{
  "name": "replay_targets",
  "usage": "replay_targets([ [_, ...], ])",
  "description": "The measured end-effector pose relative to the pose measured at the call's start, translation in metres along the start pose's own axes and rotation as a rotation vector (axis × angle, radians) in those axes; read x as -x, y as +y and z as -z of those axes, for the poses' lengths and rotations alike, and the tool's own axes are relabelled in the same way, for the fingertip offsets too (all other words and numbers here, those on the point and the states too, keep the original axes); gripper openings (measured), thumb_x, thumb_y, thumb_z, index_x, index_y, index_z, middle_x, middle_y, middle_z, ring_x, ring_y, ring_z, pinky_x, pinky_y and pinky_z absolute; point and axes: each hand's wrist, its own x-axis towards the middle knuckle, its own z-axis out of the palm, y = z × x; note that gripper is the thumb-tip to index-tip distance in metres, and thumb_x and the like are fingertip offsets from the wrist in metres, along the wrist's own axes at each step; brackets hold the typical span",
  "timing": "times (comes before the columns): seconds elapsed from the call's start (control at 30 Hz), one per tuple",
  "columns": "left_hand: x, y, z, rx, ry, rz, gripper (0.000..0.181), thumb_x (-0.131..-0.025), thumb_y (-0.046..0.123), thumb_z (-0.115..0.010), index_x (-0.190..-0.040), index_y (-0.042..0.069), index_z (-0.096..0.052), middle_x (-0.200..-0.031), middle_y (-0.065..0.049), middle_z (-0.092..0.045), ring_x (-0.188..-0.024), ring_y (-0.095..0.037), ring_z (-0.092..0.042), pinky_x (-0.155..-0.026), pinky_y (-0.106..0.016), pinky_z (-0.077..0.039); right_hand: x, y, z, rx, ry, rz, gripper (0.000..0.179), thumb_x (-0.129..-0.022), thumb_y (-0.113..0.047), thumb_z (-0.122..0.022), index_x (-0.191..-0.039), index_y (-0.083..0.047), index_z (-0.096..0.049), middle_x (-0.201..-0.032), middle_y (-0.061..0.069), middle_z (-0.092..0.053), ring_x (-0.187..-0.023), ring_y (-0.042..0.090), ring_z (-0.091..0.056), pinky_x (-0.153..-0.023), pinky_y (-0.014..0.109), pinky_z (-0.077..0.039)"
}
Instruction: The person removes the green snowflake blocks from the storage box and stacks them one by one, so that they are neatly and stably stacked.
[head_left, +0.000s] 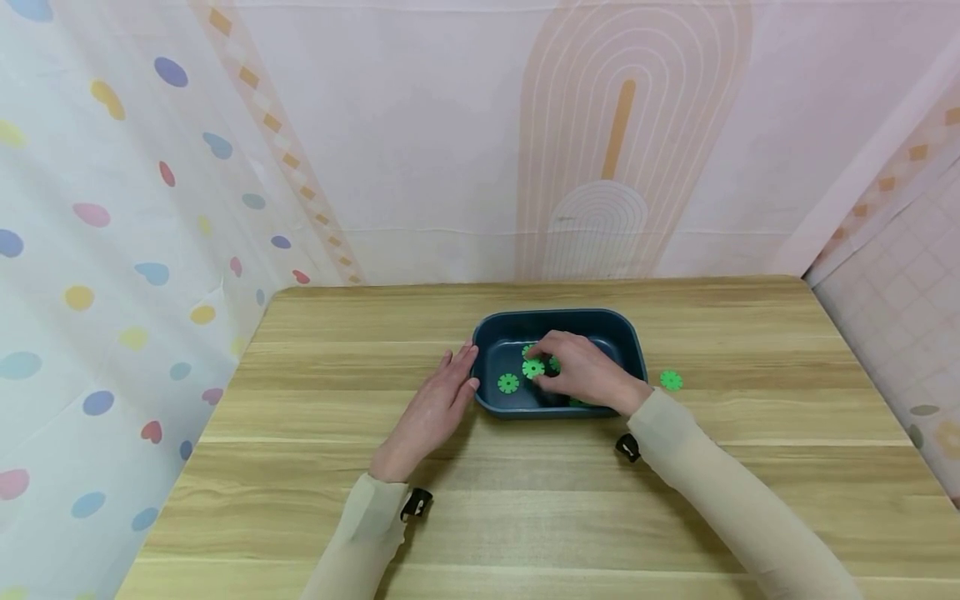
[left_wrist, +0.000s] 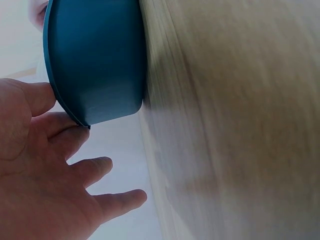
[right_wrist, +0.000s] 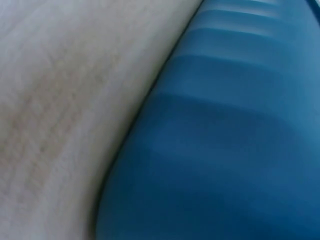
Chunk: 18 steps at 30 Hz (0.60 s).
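Observation:
A dark blue rectangular basin [head_left: 525,412] stands on the wooden table, holding several green notched plastic discs. My right hand [head_left: 588,371] reaches into it from the right. Its thumb and index finger pinch one green notched disc [head_left: 533,369] just above the basin's floor. Left of that lies another notched disc [head_left: 507,383]; others are partly hidden by the hand. My left hand [head_left: 431,408] rests against the basin's left end, fingers extended. In the left wrist view, its fingertips touch the basin's rim and wall [left_wrist: 100,60]. The blurred right wrist view shows only blue basin wall [right_wrist: 225,150] and pale sleeve.
One loose green disc [head_left: 671,380] lies on the table [head_left: 525,517] to the right of the basin. Patterned curtains [head_left: 420,150] hang behind the table and along both sides. A black strap [head_left: 416,503] shows at the left wrist.

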Motion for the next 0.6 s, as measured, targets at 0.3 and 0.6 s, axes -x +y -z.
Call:
replay_targets([
  [0.3, 0.001, 0.000, 0.001, 0.007, 0.001, -0.006, 0.053, -0.113, 0.026, -0.044, -0.161, 0.005, -0.035, -0.169, -0.008, -0.026, -0.153, -0.043, -0.024, -0.120, -0.064, -0.026, 0.011, -0.003, 0.008, -0.014, 0.051, 0.011, 0.033, -0.093, -0.018, -0.077, -0.124, -0.008, -0.073, -0.122, 0.005, -0.065, -0.109, 0.023, -0.061, -0.094, 0.042, -0.054],
  [0.6, 0.000, -0.001, 0.000, -0.005, 0.009, -0.025, 0.053, -0.113, 0.026, -0.043, -0.160, 0.003, -0.035, -0.168, -0.010, -0.027, -0.153, -0.044, -0.025, -0.120, -0.062, -0.027, 0.023, -0.001, 0.015, -0.024, 0.116, 0.035, 0.033, -0.092, -0.018, -0.079, -0.123, -0.007, -0.074, -0.120, 0.005, -0.066, -0.108, 0.026, -0.063, -0.093, 0.043, -0.055],
])
